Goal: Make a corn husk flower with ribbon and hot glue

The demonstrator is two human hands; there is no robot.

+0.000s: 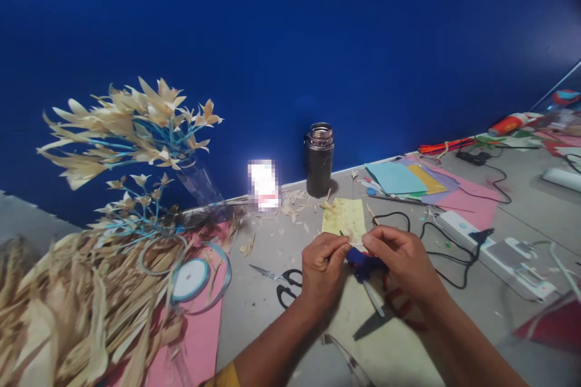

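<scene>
My left hand (pixel 323 267) is closed, its thumb and forefinger pinching something tiny with a thin dark tip showing above the fingers. Close on its right, my right hand (pixel 397 257) is also closed in a pinch; what it holds, if anything, is too small to name. Below and between them lies a dark blue glue gun (pixel 358 261) with a whitish stick at its end, partly covered by my right hand. Red-handled scissors (pixel 372 323) rest under my right hand. Black-handled scissors (pixel 284 281) lie left of my left hand. Beyond my fingers is a yellow paper (pixel 349 214) with pale scraps on it.
Dried husks (pixel 82 314) and pink paper cover the left side, with a ribbon spool (pixel 190 280) on top. Husk flowers (pixel 154 127) on blue stems stand behind. A dark flask (pixel 320 163) stands by the wall. Coloured papers (pixel 394 177), cords and a power strip (pixel 494 254) lie right.
</scene>
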